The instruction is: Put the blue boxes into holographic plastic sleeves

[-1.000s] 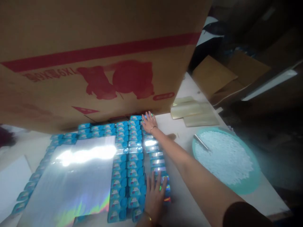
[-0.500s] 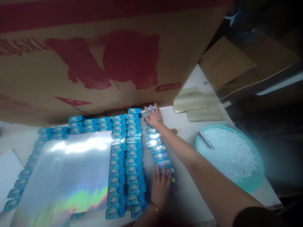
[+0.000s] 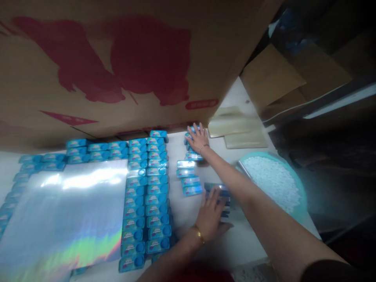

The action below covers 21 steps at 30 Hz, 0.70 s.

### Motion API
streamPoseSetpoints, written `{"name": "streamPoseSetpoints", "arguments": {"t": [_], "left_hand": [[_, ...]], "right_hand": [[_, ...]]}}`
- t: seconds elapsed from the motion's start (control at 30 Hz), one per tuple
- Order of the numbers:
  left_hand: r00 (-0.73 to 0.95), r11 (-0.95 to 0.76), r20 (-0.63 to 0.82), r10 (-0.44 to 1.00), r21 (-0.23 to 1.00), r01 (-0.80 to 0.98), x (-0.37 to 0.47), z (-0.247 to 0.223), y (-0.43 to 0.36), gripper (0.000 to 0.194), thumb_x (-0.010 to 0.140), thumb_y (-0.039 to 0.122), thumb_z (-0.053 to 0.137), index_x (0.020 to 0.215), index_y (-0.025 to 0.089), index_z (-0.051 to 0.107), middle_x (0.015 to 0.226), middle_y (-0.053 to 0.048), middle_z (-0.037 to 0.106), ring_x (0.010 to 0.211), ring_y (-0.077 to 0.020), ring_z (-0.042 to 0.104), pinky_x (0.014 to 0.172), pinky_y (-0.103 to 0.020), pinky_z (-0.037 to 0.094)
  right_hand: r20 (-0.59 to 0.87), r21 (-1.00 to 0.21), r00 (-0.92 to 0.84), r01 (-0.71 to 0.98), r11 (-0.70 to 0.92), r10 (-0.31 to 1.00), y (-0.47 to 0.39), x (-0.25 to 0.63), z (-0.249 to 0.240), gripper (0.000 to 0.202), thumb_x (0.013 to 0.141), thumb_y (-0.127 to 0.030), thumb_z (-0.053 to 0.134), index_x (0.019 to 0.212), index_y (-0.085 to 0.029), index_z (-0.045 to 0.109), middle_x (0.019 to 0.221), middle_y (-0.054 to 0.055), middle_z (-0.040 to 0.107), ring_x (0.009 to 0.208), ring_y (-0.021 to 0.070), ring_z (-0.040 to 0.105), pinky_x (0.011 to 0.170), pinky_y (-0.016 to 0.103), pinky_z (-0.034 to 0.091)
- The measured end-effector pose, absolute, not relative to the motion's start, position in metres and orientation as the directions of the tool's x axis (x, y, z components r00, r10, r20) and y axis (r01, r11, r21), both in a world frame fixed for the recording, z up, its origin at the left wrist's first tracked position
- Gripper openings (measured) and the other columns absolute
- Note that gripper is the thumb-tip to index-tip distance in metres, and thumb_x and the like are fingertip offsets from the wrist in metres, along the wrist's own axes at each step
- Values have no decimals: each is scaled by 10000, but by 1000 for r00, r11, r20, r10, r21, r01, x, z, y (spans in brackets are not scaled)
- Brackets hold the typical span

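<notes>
My right hand point(image 3: 199, 139) lies palm down with fingers spread over a few small blue printed packs point(image 3: 194, 156) at the far end of a loose line, near the carton. My left hand point(image 3: 210, 215) is nearer to me, palm down, fingers extended and thumb apart, on a stack of dark-edged packs point(image 3: 217, 188) partly hidden beneath it. Between the two hands, several shiny blue packs point(image 3: 192, 190) lie in a slightly crooked row. To the left stand long, neat columns of the same blue packs point(image 3: 158, 199).
A large brown carton point(image 3: 88, 113) with red print walls off the back. A silvery holographic sheet point(image 3: 73, 211) covers packs at left. On the right are clear plastic bags point(image 3: 245, 135) and a teal basin point(image 3: 302, 207) of white pieces with a metal handle point(image 3: 245, 169) in it.
My left hand has moved right, and packs beneath it now sit apart from the row. My right hand stays at the far packs. The view has shifted slightly.
</notes>
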State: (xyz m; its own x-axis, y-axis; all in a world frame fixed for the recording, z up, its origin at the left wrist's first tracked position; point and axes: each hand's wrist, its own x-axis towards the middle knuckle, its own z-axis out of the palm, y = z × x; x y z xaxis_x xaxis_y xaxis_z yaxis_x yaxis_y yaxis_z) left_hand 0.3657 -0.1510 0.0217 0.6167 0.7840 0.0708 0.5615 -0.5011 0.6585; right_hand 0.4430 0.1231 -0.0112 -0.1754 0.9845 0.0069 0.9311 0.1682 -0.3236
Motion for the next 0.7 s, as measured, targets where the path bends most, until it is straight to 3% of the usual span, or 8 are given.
{"name": "streamPoseSetpoints", "arguments": {"t": [0.03, 0.1, 0.17, 0.23, 0.3, 0.37, 0.53, 0.7], "left_hand": [[523, -448, 134, 842, 714, 538, 356, 27, -145, 772, 765, 534, 640, 1413, 214, 369, 1484, -163, 372, 1412, -335, 266, 1125, -596, 244], [181, -254, 185, 966, 802, 540, 337, 30, -133, 634, 835, 449, 593, 1392, 233, 380, 1422, -148, 440, 1368, -288, 350, 1123, -531, 286], [-188, 3, 105, 977, 866, 500, 325, 23, -118, 624, 857, 409, 576, 1404, 210, 352, 1418, -159, 423, 1355, -276, 366, 1122, -495, 300], [-390, 203, -40, 920, 900, 386, 322, 8, -103, 691, 848, 437, 586, 1428, 180, 312, 1459, -175, 363, 1378, -279, 335, 1138, -468, 285], [-449, 312, -175, 876, 916, 253, 325, -10, -90, 760, 830, 474, 598, 1449, 173, 275, 1512, -173, 292, 1409, -274, 289, 1154, -434, 269], [-462, 347, -248, 851, 927, 142, 331, -24, -81, 785, 822, 494, 603, 1459, 192, 257, 1544, -150, 251, 1424, -261, 268, 1159, -400, 270], [-410, 334, -306, 859, 942, -1, 345, -35, -67, 727, 836, 502, 589, 1442, 218, 303, 1518, -113, 333, 1385, -241, 352, 1139, -366, 317], [-413, 322, -315, 855, 945, -54, 365, -28, -61, 685, 868, 485, 552, 1448, 237, 284, 1488, -103, 384, 1350, -220, 403, 1133, -367, 322]], "right_hand": [[12, -346, -160, 926, 154, 987, 120, 447, -8, 593, 958, -532, 305, 1484, -258, 301, 1581, 62, 193, 1456, 306, 39, 1144, 544, 97], [40, -403, -93, 909, 101, 995, 104, 461, -1, 607, 956, -551, 295, 1468, -227, 338, 1559, 91, 243, 1445, 311, 120, 1135, 529, 166], [61, -461, -26, 886, 51, 998, 72, 480, 6, 594, 960, -556, 276, 1390, -189, 458, 1478, 133, 376, 1378, 308, 300, 1089, 477, 289], [25, -494, -60, 867, 65, 998, 24, 498, 11, 557, 974, -532, 260, 1226, -165, 594, 1272, 154, 561, 1177, 267, 519, 979, 394, 405], [-72, -467, -124, 881, 76, 990, -28, 509, 14, 498, 980, -511, 287, 1030, -187, 662, 1006, 108, 657, 954, 234, 597, 857, 352, 439], [-118, -406, -169, 907, 108, 978, -73, 511, 15, 459, 988, -469, 313, 884, -190, 663, 850, 79, 649, 815, 211, 583, 769, 332, 416], [-65, -321, -207, 931, 176, 976, -118, 499, 15, 356, 998, -360, 352, 849, -186, 624, 823, 64, 624, 787, 203, 523, 710, 329, 338], [12, -425, -89, 901, 86, 996, -117, 499, 11, 292, 978, -400, 402, 946, -163, 569, 865, 75, 619, 811, 209, 534, 735, 328, 369]]}}
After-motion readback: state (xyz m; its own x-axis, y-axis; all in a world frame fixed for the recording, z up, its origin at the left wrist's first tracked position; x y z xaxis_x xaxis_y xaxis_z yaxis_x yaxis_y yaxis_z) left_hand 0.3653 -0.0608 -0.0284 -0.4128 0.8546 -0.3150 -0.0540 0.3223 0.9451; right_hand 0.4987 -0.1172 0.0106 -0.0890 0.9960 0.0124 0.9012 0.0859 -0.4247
